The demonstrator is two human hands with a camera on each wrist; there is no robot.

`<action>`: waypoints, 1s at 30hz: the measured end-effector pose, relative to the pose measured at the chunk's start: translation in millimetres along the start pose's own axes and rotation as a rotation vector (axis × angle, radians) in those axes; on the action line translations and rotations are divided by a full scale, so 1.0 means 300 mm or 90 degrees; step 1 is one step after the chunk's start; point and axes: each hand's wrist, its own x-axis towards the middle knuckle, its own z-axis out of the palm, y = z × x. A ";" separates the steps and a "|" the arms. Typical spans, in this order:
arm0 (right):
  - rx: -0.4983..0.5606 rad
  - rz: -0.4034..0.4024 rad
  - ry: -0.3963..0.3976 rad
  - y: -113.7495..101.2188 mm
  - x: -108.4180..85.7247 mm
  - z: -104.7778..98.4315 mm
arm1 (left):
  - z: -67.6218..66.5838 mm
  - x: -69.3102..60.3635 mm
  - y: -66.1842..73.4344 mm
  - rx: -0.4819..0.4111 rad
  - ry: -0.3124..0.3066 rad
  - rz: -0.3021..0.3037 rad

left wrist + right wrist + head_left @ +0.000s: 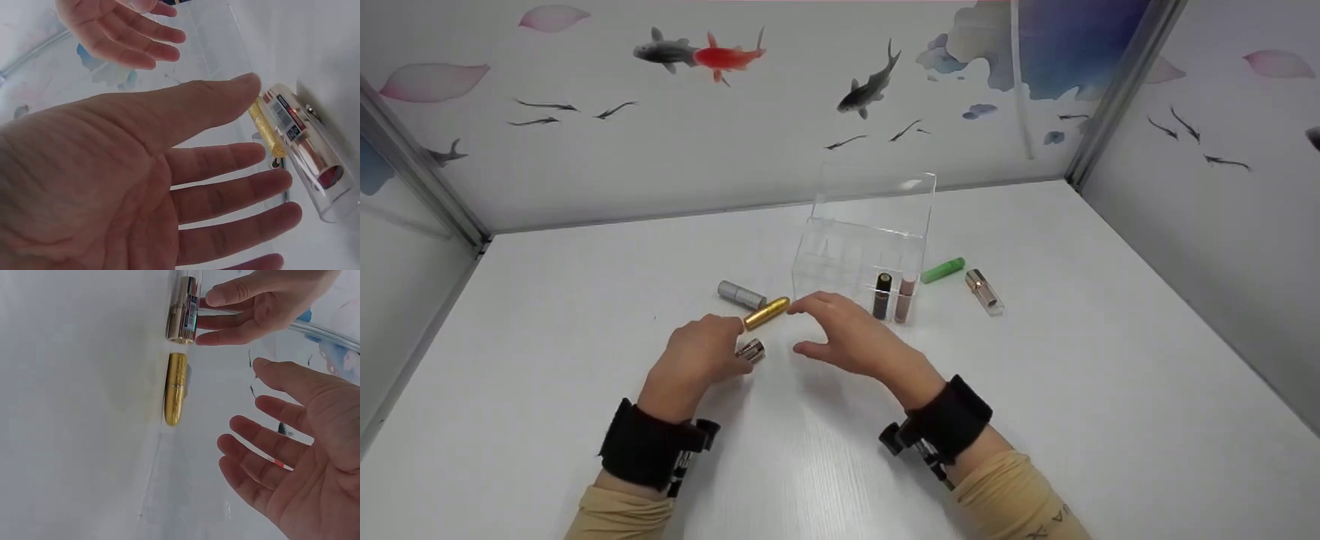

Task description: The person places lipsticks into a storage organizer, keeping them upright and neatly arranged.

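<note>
A lipstick with a rose-gold body, a barcode label and a clear end [304, 146] lies on the table. My left hand [697, 352] is right beside it, thumb and fingers extended; whether the fingertips touch it I cannot tell. Just beyond lies a gold bullet-shaped lipstick tube [767, 313], with a silver tube [741, 295] behind it. My right hand [851, 334] hovers right of the gold tube, fingers spread and holding nothing. Behind the right hand stands a clear compartment box [802, 262] with its lid raised. A black tube [883, 296] and a pinkish tube [905, 298] stand upright in its front right compartments.
Right of the box lie a green tube [943, 270] and another metallic lipstick with a clear end [984, 291]. The white table [1072, 390] is bounded by printed panels [720, 142] at the back and sides.
</note>
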 end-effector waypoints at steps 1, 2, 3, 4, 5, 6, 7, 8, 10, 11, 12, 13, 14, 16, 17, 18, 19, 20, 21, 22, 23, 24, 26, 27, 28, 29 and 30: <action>0.008 -0.004 -0.014 -0.005 0.010 0.011 | -0.001 0.001 -0.005 0.003 -0.010 -0.005; 0.014 -0.003 -0.029 -0.011 0.020 0.021 | -0.001 0.003 -0.009 0.008 -0.015 -0.006; 0.021 -0.003 -0.043 -0.014 0.029 0.033 | 0.000 0.005 -0.012 0.013 -0.019 -0.009; 0.029 -0.002 -0.058 -0.018 0.038 0.043 | -0.001 0.006 -0.015 0.018 -0.023 -0.013; 0.037 -0.001 -0.073 -0.022 0.046 0.054 | -0.001 0.007 -0.017 0.020 -0.027 -0.016; 0.042 0.001 -0.087 -0.025 0.054 0.065 | 0.000 0.009 -0.020 0.021 -0.032 -0.021; 0.050 0.004 -0.101 -0.028 0.061 0.075 | 0.002 0.010 -0.022 0.020 -0.036 -0.027; 0.052 0.007 -0.113 -0.030 0.066 0.085 | 0.004 0.012 -0.024 0.020 -0.041 -0.033; 0.052 0.009 -0.130 -0.035 0.075 0.103 | 0.008 0.015 -0.027 0.019 -0.050 -0.043; 0.046 0.008 -0.136 -0.038 0.079 0.111 | 0.011 0.016 -0.028 0.016 -0.053 -0.047; 0.037 0.006 -0.140 -0.040 0.082 0.117 | 0.014 0.018 -0.029 0.016 -0.057 -0.049; 0.027 0.001 -0.140 -0.043 0.085 0.124 | 0.016 0.020 -0.029 0.016 -0.059 -0.049; 0.013 -0.004 -0.140 -0.046 0.086 0.129 | 0.018 0.021 -0.029 0.014 -0.062 -0.047; -0.006 -0.011 -0.142 -0.051 0.090 0.136 | 0.020 0.023 -0.029 0.009 -0.067 -0.039; -0.015 -0.013 -0.144 -0.055 0.091 0.138 | 0.021 0.023 -0.028 0.006 -0.069 -0.032; -0.021 -0.015 -0.146 -0.058 0.093 0.140 | 0.021 0.024 -0.028 0.006 -0.068 -0.022; -0.023 -0.021 -0.147 -0.061 0.094 0.141 | 0.021 0.024 -0.028 0.004 -0.066 -0.013; -0.022 -0.026 -0.149 -0.064 0.096 0.143 | 0.020 0.023 -0.028 0.001 -0.066 -0.004; -0.020 -0.035 -0.147 -0.065 0.097 0.144 | 0.019 0.023 -0.029 0.005 -0.062 0.009; -0.017 -0.044 -0.143 -0.066 0.099 0.146 | 0.018 0.024 -0.029 0.005 -0.059 0.022; -0.014 -0.047 -0.140 -0.067 0.099 0.147 | 0.017 0.025 -0.029 0.004 -0.053 0.033; -0.008 -0.052 -0.135 -0.066 0.100 0.148 | 0.015 0.026 -0.029 0.004 -0.049 0.045; -0.003 -0.051 -0.124 -0.064 0.100 0.148 | 0.014 0.030 -0.028 -0.002 -0.043 0.062; -0.002 -0.045 -0.119 -0.062 0.100 0.148 | 0.012 0.032 -0.027 -0.006 -0.037 0.071; 0.002 -0.034 -0.116 -0.059 0.100 0.147 | 0.011 0.034 -0.026 -0.016 -0.033 0.075; 0.006 -0.023 -0.114 -0.057 0.099 0.145 | 0.009 0.036 -0.024 -0.027 -0.027 0.078; 0.010 -0.015 -0.109 -0.054 0.099 0.143 | 0.008 0.038 -0.021 -0.038 -0.021 0.083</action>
